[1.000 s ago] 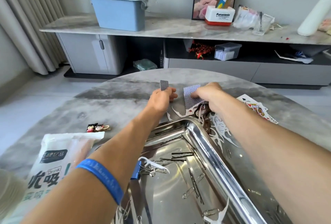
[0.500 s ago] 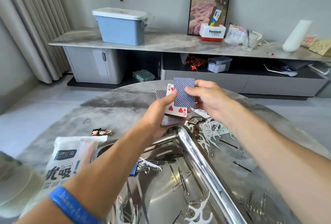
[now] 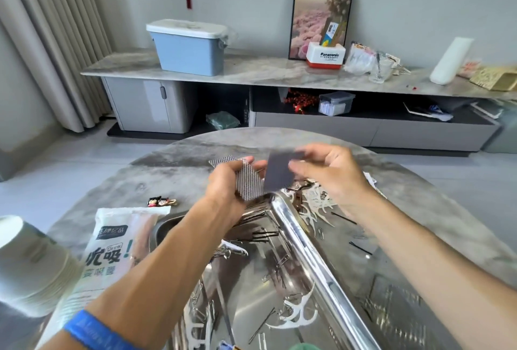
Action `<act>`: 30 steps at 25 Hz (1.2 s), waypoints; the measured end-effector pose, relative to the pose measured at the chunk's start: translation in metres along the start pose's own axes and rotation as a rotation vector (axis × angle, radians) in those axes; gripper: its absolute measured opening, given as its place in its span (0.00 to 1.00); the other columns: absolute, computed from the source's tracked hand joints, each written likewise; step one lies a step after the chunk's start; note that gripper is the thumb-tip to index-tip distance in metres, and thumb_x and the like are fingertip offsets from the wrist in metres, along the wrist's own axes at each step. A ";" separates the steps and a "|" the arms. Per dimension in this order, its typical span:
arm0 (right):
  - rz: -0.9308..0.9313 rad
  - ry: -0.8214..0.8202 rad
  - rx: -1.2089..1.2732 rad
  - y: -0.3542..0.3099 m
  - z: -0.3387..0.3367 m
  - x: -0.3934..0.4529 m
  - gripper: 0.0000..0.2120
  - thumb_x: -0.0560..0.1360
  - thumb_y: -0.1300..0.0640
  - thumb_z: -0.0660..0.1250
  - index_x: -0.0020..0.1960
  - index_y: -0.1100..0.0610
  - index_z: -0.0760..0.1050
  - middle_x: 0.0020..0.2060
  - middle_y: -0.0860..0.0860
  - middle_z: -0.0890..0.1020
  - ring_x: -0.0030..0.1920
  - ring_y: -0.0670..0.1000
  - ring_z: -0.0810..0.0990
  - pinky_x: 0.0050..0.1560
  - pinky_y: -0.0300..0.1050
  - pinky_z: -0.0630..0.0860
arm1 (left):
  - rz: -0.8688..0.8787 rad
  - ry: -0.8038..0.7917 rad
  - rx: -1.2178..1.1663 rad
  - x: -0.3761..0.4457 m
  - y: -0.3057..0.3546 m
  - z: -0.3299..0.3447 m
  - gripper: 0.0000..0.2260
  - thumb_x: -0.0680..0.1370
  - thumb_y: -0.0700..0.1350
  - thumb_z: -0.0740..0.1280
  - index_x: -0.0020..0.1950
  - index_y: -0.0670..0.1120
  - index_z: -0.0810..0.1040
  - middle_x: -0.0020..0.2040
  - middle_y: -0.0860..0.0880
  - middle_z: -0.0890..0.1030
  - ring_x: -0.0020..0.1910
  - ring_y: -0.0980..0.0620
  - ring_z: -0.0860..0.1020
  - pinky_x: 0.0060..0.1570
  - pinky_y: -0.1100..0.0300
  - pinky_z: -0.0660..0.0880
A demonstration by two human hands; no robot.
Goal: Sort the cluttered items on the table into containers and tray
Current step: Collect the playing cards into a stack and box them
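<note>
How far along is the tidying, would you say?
Partway, I'd judge. The metal tray already holds paper clips and hairpins. The left hand grips a stack of playing cards while the right hand pinches one blurred card. White floss picks and a few pins lie loose on the table.

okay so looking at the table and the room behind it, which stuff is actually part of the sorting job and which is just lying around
Part of the job:
left hand holding playing cards
right hand pinching a single card
steel tray with bobby pins and paper clips
white floss picks on the table

Lying about:
blue storage bin
framed picture
Panasonic box
</note>
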State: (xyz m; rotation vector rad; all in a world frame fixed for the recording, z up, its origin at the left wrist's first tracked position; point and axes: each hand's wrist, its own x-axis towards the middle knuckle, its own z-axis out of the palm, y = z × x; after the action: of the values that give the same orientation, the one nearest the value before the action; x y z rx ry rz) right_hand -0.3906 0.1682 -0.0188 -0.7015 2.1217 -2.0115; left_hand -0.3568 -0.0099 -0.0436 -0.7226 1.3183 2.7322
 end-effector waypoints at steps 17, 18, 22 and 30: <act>0.412 -0.397 -1.167 0.075 -0.106 0.028 0.30 0.65 0.52 0.80 0.64 0.48 0.73 0.56 0.46 0.76 0.50 0.49 0.76 0.53 0.46 0.75 | -0.020 -0.124 0.177 0.013 -0.042 0.035 0.17 0.86 0.51 0.51 0.61 0.45 0.75 0.36 0.43 0.83 0.34 0.46 0.81 0.38 0.50 0.81; 0.436 -0.401 -1.151 0.075 -0.105 0.029 0.28 0.65 0.52 0.80 0.61 0.48 0.73 0.53 0.47 0.76 0.48 0.49 0.77 0.51 0.48 0.77 | -0.020 -0.119 0.178 0.014 -0.043 0.034 0.17 0.86 0.51 0.51 0.61 0.45 0.75 0.36 0.43 0.83 0.34 0.46 0.81 0.38 0.50 0.80; 0.575 -0.457 -1.233 0.071 -0.099 0.032 0.22 0.66 0.49 0.79 0.55 0.48 0.74 0.50 0.47 0.78 0.49 0.53 0.81 0.51 0.47 0.79 | -0.015 -0.113 0.207 0.012 -0.046 0.033 0.16 0.85 0.51 0.52 0.59 0.45 0.75 0.36 0.44 0.83 0.32 0.46 0.81 0.38 0.51 0.79; 0.666 -0.402 -1.210 0.068 -0.093 0.028 0.32 0.62 0.48 0.80 0.61 0.48 0.68 0.53 0.49 0.78 0.33 0.49 0.72 0.32 0.44 0.69 | -0.029 -0.124 0.237 0.000 -0.056 0.045 0.15 0.85 0.51 0.52 0.59 0.44 0.74 0.35 0.44 0.82 0.31 0.47 0.80 0.35 0.53 0.78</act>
State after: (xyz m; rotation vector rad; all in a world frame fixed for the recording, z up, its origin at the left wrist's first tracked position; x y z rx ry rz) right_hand -0.4695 0.2412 -0.0691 -0.3275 2.6023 -0.1320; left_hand -0.3627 0.0592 -0.0610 -0.5405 1.5526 2.4929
